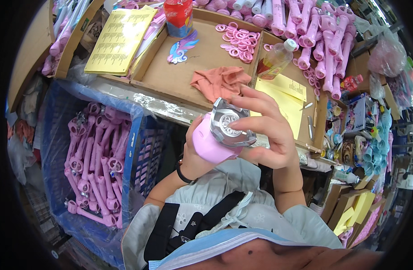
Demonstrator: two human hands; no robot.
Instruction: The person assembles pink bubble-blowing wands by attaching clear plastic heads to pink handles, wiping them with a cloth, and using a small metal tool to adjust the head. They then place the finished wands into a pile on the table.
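Note:
In front of my chest is a pink plastic toy piece (211,146) with a silver faceted head (231,123), its round patterned face turned up. My left hand (193,148) wraps around the pink body from the left. My right hand (271,132) curves over the silver head from the right, with fingertips on its face and rim and the thumb at its lower edge. Whatever lies under the head is hidden. Just beyond my hands, a crumpled orange cloth (220,83) lies on the cardboard tray (170,83).
On the left stands a blue crate (139,148) full of pink wand-like pieces (96,162). Pink rings (240,40), a wing-shaped decoration (183,47), a drink pouch (178,18), a plastic bottle (277,58) and yellow sheets (118,40) occupy the bench. More pink handles (330,40) are piled at the back right.

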